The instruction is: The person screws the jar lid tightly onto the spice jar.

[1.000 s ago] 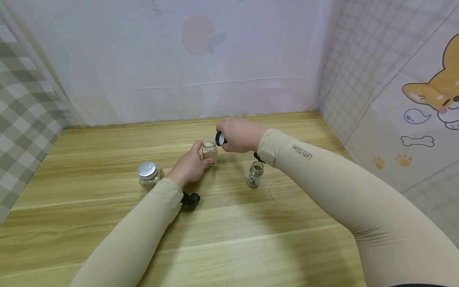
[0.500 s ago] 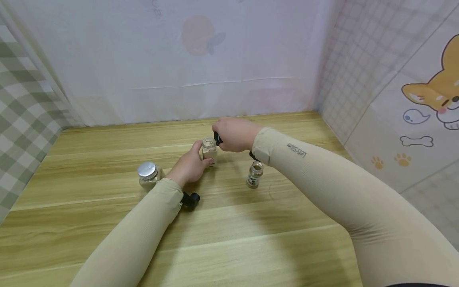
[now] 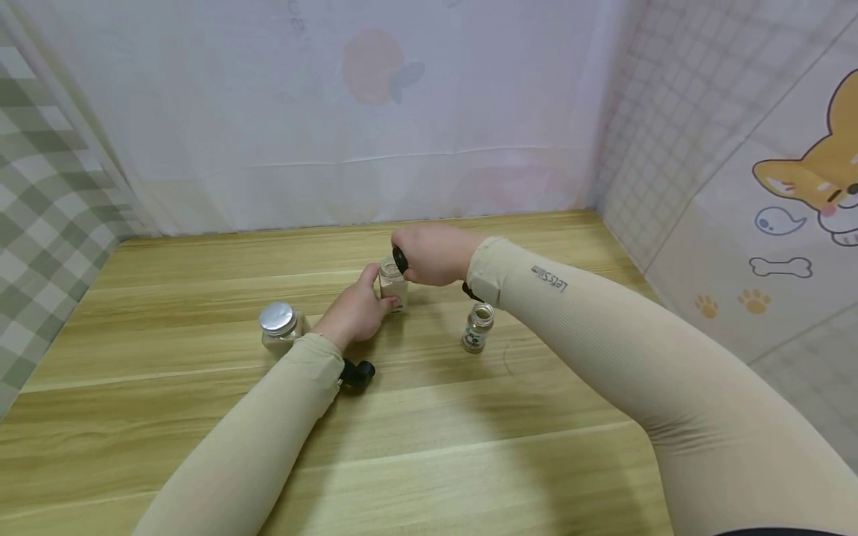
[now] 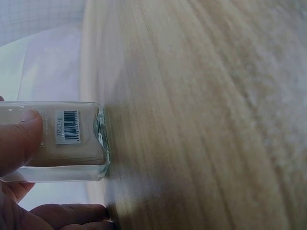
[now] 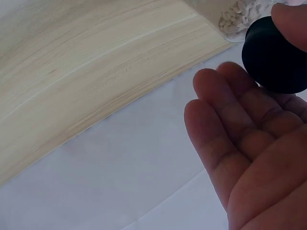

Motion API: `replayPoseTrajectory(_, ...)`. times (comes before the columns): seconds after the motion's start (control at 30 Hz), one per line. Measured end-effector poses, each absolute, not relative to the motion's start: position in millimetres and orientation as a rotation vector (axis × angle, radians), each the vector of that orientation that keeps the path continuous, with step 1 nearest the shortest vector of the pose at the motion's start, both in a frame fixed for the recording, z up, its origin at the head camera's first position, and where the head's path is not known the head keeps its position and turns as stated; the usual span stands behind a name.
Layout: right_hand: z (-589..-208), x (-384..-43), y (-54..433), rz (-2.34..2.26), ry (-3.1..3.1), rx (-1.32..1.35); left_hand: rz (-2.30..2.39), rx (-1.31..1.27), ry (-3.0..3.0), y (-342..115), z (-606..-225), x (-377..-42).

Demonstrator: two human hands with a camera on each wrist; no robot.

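Observation:
My left hand [image 3: 355,309] grips a clear glass jar [image 3: 393,289] with pale contents, holding it upright on the wooden table. In the left wrist view the thumb lies across the jar [image 4: 72,158] beside a barcode label [image 4: 68,127], and its base is at the tabletop. Between thumb and fingers, my right hand [image 3: 436,253] pinches a black lid [image 3: 400,259], tilted at the right side of the jar's open mouth. The right wrist view has the black lid [image 5: 271,57] close up, other fingers extended below it, and whitish pieces visible in the jar [image 5: 235,19] behind.
A smaller open jar [image 3: 475,339] with a printed label stands right of the left hand, below the right wrist. Left of the left hand is a jar with a silver lid [image 3: 278,318]. A white curtain [image 3: 268,186] borders the table's far edge.
My right hand has moved slightly left, bringing the lid to the jar's mouth. The lid has turned, so its white inside no longer shows. The left hand stays on the jar.

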State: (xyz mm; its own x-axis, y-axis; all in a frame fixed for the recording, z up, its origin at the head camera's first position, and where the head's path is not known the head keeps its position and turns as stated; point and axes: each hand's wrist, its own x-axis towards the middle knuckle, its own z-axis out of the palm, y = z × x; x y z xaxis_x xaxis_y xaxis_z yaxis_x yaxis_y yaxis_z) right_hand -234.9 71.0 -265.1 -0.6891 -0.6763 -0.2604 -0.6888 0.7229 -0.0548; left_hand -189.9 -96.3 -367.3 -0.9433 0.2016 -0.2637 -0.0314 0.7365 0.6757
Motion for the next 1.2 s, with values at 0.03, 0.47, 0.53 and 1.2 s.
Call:
replayPoseTrajectory(0.03, -265.2, -235.2, 70.8, 0.058, 2.664, -1.075, 1.028, 0.133, 2.619, -96.3, -367.4, -189.9)
replayPoseTrajectory(0.47, -268.5, -239.8, 65.8, 0.049, 2.635, -1.099, 0.999, 0.133, 2.632, -94.1, -366.3, -189.5)
replayPoseTrajectory(0.53, -268.8, -240.2, 65.3, 0.054, 2.630, -1.109, 0.989, 0.129, 2.634, -93.4, -365.5, -189.2)
replayPoseTrajectory(1.2, -270.5, -241.7, 63.3, 0.066, 2.615, -1.100, 0.964, 0.107, 2.614, -91.6, -364.1, -189.3)
